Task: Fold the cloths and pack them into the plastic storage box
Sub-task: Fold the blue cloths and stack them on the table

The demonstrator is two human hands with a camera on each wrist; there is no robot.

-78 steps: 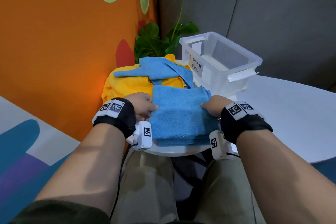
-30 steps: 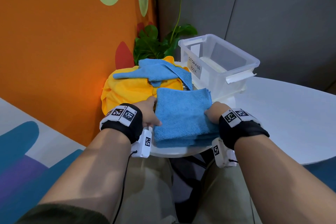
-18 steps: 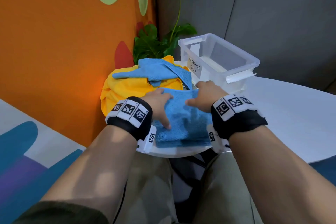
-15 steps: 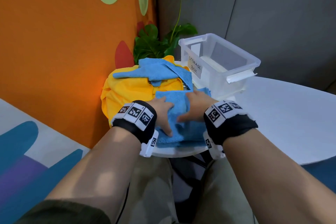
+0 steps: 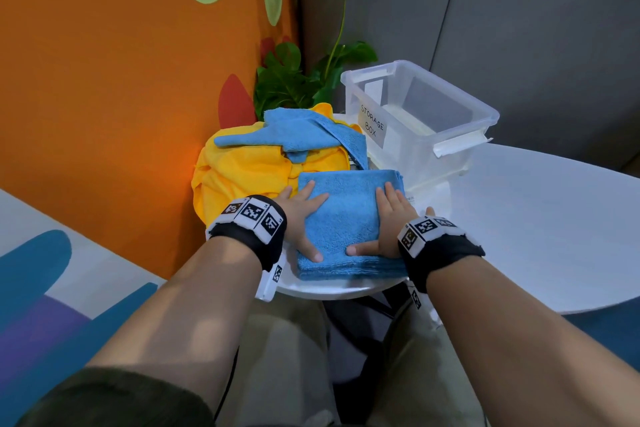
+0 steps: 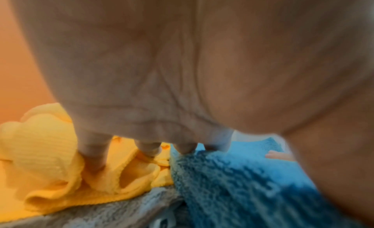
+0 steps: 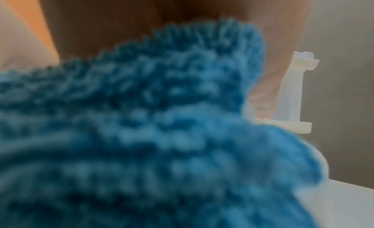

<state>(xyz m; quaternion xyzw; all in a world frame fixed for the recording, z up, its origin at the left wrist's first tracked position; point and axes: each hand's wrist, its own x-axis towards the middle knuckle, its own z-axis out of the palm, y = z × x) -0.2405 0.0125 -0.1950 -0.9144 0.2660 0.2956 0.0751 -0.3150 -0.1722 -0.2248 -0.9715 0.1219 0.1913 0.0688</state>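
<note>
A folded blue cloth lies at the near edge of the white table. My left hand lies flat on its left side with straight fingers, and my right hand presses flat on its right side. Behind it sits a heap of yellow cloth with a loose blue cloth on top. The clear plastic storage box, labelled, stands open at the back right. In the left wrist view my fingers reach over yellow cloth and blue cloth. The right wrist view is filled by blurred blue cloth.
An orange wall runs close along the left of the cloth heap. A green plant stands behind the heap, beside the box. A grey cloth shows under the yellow one in the left wrist view. The table stretches away to the right.
Both hands came from the cloth's side edges to its middle, then spread apart again. They now lie flat on top of the folded blue cloth.
</note>
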